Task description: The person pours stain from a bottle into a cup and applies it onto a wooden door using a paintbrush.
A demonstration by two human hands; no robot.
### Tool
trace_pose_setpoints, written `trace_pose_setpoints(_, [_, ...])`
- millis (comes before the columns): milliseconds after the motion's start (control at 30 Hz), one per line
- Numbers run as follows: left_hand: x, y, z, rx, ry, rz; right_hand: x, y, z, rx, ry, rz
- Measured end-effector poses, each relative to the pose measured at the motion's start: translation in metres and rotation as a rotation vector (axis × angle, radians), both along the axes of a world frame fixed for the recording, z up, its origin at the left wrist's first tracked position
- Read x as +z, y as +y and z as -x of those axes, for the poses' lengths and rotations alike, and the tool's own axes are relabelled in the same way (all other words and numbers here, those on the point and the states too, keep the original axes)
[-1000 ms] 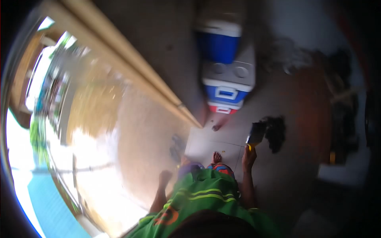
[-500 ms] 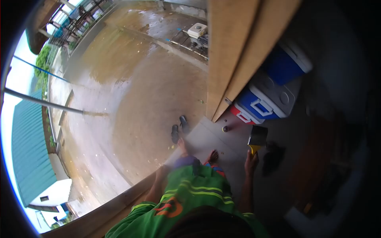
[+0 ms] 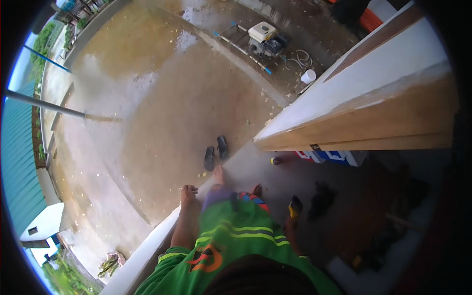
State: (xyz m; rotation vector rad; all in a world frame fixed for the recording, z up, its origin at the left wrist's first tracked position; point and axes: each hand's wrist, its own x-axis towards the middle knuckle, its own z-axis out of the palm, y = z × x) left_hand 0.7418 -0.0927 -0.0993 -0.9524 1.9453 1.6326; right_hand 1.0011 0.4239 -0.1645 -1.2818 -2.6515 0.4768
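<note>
My right hand (image 3: 291,224) is closed around the yellow handle of a wide-bladed scraper (image 3: 295,207), held low at my right side with its dark blade pointing up and away. My left hand (image 3: 188,193) hangs at my left by the door frame edge, its fingers loosely bent and somewhat apart; I make out nothing in it. My bare feet are at the doorway, one foot (image 3: 218,175) at the threshold. Just beyond lies a pair of dark slippers (image 3: 209,158) on the wet concrete.
A wooden door (image 3: 364,123) stands ajar ahead on the right, partly hiding the coolers (image 3: 337,156). A small bottle-like object (image 3: 275,161) lies on the floor. Outside are an engine (image 3: 265,38), a white bucket (image 3: 308,76) and a grey pole (image 3: 46,104).
My view has swung toward the right side of the door, bringing the engine and bucket into sight. The scraper has dropped lower and turned. My left hand has come forward into clearer view.
</note>
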Motion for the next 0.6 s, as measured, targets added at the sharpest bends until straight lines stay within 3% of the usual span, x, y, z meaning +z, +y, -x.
trace_pose_setpoints(133, [0.005,-0.049,-0.012,0.059,-0.028,-0.013,0.036,-0.020,0.041,0.094,-0.001,0.094])
trace_pose_setpoints(267, [-0.001,-0.076,-0.019,0.113,-0.130,0.028,0.064,-0.025,0.107,-0.022,-0.202,0.459])
trace_pose_setpoints(467, [-0.008,-0.084,-0.010,0.128,-0.126,-0.014,0.102,-0.055,0.167,0.209,-0.262,0.466])
trace_pose_setpoints(567, [-0.010,-0.075,0.005,0.086,-0.148,-0.026,0.006,-0.031,0.110,0.268,-0.117,0.120])
trace_pose_setpoints(600, [-0.011,-0.072,0.011,0.074,-0.152,-0.028,0.009,-0.029,0.114,0.014,-0.128,0.425])
